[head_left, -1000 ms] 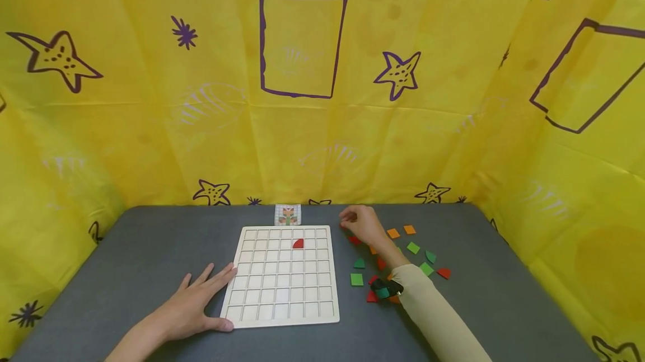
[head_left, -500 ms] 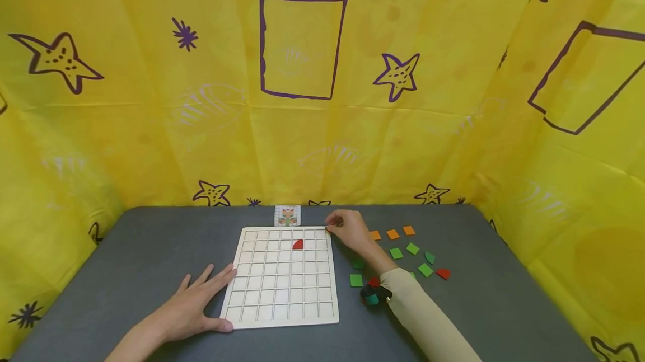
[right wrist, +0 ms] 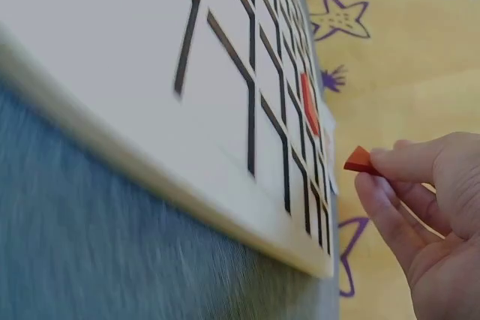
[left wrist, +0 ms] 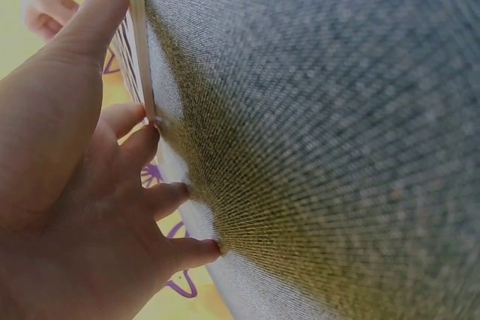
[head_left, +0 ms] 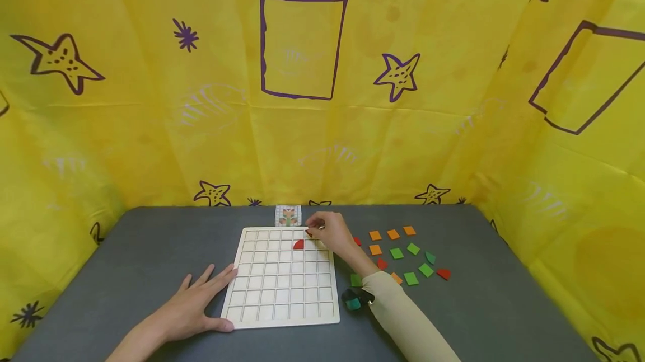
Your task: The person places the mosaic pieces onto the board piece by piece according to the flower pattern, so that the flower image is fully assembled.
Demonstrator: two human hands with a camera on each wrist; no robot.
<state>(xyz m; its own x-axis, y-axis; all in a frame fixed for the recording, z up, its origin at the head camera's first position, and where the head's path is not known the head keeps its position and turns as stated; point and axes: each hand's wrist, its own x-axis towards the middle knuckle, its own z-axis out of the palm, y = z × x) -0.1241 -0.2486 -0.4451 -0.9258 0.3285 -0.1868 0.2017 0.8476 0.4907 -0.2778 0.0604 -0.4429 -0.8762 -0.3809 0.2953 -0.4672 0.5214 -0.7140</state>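
A white grid board (head_left: 276, 282) lies on the dark table, with one red quarter-round tile (head_left: 299, 244) in a cell of its second row from the far edge. My right hand (head_left: 332, 234) pinches another red tile (right wrist: 361, 160) between thumb and fingertips, above the board's far right part. In the right wrist view this tile is clear of the board's surface. Fingers spread and straight, my left hand (head_left: 194, 305) rests at the board's left edge, thumb at the near corner. The left wrist view shows the fingertips (left wrist: 202, 249) on the table cloth.
Loose orange tiles (head_left: 393, 234), green tiles (head_left: 396, 253) and red tiles (head_left: 444, 274) lie scattered right of the board. Behind the board's far edge is a small pattern card (head_left: 288, 216). A yellow curtain (head_left: 216, 144) closes off the back and sides.
My right hand has moved left from beside the loose tiles to over the board, carrying a red tile. The left hand and the board have stayed in place.
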